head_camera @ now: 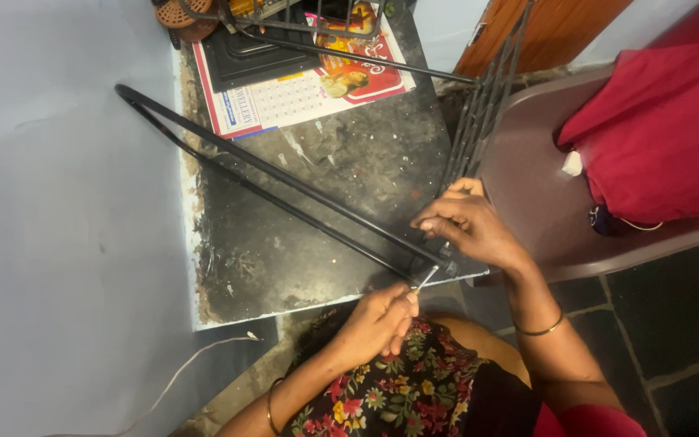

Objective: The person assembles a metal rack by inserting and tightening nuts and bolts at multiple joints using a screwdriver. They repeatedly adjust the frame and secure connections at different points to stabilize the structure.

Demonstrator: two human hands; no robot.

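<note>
Pinching thin tool in left hand, tip up-right, right hand gripping frame

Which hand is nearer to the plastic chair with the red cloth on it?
The right hand. It rests on the near end of the long black metal frame, beside the brown plastic chair. The left hand sits farther away, holding a thin metal tool.

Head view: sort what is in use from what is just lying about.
In use:
left hand pinching a thin metal tool
right hand steadying the black metal frame

Lying about:
calendar
black tray
red cloth on the plastic chair
</note>
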